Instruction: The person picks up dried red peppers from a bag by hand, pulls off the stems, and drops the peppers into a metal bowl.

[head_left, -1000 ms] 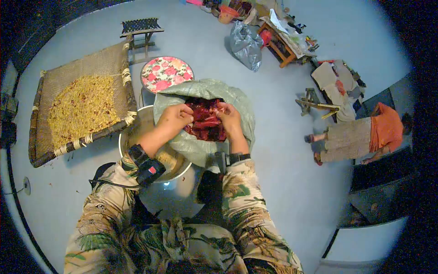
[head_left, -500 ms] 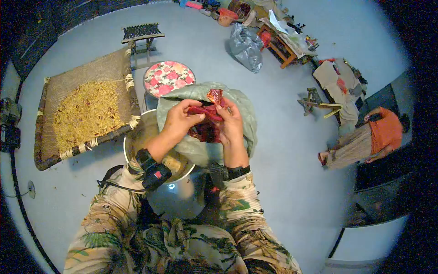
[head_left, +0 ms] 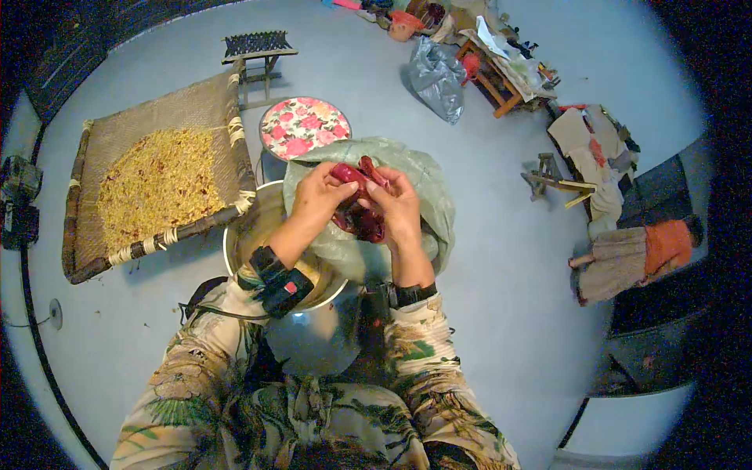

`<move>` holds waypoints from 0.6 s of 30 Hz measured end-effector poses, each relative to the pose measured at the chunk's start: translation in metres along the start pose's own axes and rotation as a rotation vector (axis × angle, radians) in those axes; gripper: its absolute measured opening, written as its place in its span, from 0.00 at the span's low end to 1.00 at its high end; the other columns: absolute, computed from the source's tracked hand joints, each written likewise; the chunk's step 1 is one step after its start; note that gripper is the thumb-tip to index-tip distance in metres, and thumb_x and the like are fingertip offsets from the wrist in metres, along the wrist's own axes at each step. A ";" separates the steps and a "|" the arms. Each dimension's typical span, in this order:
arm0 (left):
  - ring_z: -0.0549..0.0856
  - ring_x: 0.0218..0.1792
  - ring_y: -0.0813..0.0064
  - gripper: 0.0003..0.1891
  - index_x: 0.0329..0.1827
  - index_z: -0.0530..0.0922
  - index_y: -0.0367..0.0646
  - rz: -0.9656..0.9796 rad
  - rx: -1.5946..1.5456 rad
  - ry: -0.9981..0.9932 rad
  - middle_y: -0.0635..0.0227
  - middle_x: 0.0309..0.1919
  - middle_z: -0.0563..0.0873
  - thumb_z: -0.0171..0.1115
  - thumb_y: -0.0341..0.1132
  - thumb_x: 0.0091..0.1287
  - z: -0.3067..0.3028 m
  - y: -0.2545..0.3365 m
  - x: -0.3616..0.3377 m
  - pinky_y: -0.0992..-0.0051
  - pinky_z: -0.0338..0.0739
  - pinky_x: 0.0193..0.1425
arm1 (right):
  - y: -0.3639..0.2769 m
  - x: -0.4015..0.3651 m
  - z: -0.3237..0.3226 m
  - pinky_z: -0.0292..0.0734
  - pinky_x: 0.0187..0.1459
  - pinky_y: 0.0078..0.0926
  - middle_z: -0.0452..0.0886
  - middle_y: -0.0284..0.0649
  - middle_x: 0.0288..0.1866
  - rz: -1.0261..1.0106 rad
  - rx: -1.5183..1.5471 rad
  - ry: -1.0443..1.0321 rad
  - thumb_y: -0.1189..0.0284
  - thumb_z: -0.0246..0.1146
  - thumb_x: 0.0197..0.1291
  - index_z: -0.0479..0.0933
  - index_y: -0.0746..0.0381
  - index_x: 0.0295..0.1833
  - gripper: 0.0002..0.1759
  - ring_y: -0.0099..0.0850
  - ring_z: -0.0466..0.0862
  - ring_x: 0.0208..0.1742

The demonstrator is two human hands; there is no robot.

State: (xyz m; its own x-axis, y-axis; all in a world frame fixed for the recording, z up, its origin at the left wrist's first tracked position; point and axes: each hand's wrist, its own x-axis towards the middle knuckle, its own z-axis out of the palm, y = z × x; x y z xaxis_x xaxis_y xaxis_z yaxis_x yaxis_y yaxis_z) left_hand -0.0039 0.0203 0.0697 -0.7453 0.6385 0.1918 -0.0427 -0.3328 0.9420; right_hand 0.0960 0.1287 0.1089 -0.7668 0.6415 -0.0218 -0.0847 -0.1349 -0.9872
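A dried red chili pepper is pinched between the thumb and fingers of my left hand. Close beside it, my right hand has its fingers closed around another dark red piece of dried chili. The two hands nearly touch. More glossy dried chilies lie just beneath them, at the mouth of a pale green woven sack. Under the sack and my left forearm stands a wide basin with a white rim; much of its inside is hidden.
A framed mesh tray holding yellow seeds stands left. Beyond the sack are a floral round stool and folding stool. A grey plastic bag lies farther back. At right, a person is near dark furniture.
My hands have turned the chilies, and the upper piece in my right hand sits lower and narrower. The view has shifted slightly. The person at right is now bent lower.
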 end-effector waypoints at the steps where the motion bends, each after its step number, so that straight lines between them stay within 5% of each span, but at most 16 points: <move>1: 0.82 0.33 0.81 0.16 0.48 0.75 0.36 -0.047 -0.053 0.019 0.68 0.33 0.83 0.67 0.26 0.58 0.003 0.001 0.000 0.80 0.77 0.39 | 0.001 0.001 -0.002 0.84 0.38 0.25 0.79 0.41 0.47 0.004 0.018 0.014 0.77 0.62 0.59 0.70 0.64 0.54 0.17 0.29 0.81 0.43; 18: 0.82 0.42 0.78 0.25 0.56 0.71 0.35 -0.024 -0.209 -0.104 0.65 0.43 0.82 0.69 0.24 0.55 0.020 0.012 -0.004 0.78 0.77 0.48 | -0.003 -0.004 -0.021 0.84 0.37 0.28 0.78 0.40 0.50 0.153 0.105 -0.067 0.69 0.57 0.65 0.71 0.62 0.56 0.16 0.29 0.81 0.46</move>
State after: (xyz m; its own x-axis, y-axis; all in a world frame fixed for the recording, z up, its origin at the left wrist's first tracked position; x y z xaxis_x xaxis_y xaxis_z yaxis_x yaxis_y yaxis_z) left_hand 0.0119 0.0273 0.0851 -0.6702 0.7126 0.2074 -0.2046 -0.4460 0.8713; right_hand 0.1130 0.1424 0.1085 -0.8162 0.5561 -0.1565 -0.0268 -0.3072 -0.9513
